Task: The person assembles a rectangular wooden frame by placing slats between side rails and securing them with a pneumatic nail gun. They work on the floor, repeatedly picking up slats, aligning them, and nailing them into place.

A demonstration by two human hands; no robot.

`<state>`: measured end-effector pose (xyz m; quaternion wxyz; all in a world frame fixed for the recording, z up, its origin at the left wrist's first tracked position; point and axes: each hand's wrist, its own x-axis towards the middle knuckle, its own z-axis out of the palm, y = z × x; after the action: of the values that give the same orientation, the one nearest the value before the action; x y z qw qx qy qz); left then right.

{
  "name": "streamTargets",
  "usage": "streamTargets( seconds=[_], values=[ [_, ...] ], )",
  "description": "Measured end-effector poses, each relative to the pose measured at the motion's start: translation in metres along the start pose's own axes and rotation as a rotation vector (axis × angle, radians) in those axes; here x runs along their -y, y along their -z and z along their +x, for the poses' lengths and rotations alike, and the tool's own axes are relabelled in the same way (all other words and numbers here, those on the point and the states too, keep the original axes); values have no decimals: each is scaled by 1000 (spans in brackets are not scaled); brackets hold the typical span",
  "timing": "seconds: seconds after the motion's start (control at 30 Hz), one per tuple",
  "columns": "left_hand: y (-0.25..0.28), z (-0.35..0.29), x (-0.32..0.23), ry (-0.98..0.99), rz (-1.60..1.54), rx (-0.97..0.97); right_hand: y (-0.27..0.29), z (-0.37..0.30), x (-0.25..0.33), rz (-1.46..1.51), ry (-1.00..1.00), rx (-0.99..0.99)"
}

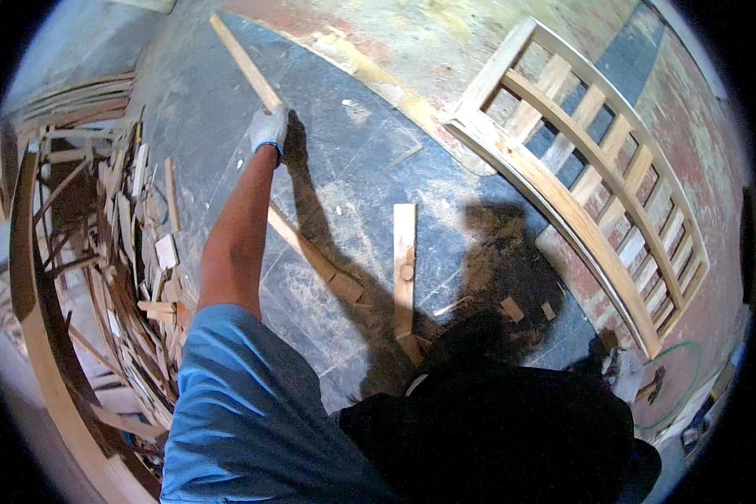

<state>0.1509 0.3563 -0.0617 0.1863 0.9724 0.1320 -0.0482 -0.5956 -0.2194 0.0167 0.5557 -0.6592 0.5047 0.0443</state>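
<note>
Head view: left hand (269, 128), gloved, is closed around a long wood strip (242, 60). The arm is stretched out well away from the body. The strip runs from the glove toward the upper left edge; a further length shows below the arm, slanting over the floor (353, 160) toward a short board (404, 260). Whether both lengths are one piece cannot be told. Right hand is not in view.

Surroundings: a scrap pile (118, 235) of offcuts lies to the left, beside a curved rail (34, 336). A slatted frame (596, 168) with curved rails lies on the floor to the right, apart from the strip. Small offcuts (512, 308) lie near the board.

Status, as a judgement: the strip is gripped and partly raised, not yet set anywhere. The frame looks assembled. Loose boards on the floor remain unhandled.
</note>
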Motion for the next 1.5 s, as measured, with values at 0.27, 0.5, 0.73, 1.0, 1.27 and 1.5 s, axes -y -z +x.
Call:
streamTargets(
  seconds=[0.27, 0.5, 0.73, 1.0, 1.27, 1.5],
  values=[
    [-24, 23, -34, 203, -60, -22, 14, -35, 9, -184, -51, -189],
    [-22, -11, -20, 169, -1118, 546, -15, -40, 43, 24, -134, -164],
    [15, -317, -99, 411, -1916, 977, 2, -22, 55, -216, -20, -118],
    [-41, -350, -151, 312, -1800, 957, -14, -7, 178, -495, 253, -94],
    [-31, -499, -316, 177, -1731, 1279, -44, 9, 233, -882, 727, -383],
    [-60, -555, -373, 102, -1489, 1477, -4, -3, 215, -873, 940, -592]
  ],
)
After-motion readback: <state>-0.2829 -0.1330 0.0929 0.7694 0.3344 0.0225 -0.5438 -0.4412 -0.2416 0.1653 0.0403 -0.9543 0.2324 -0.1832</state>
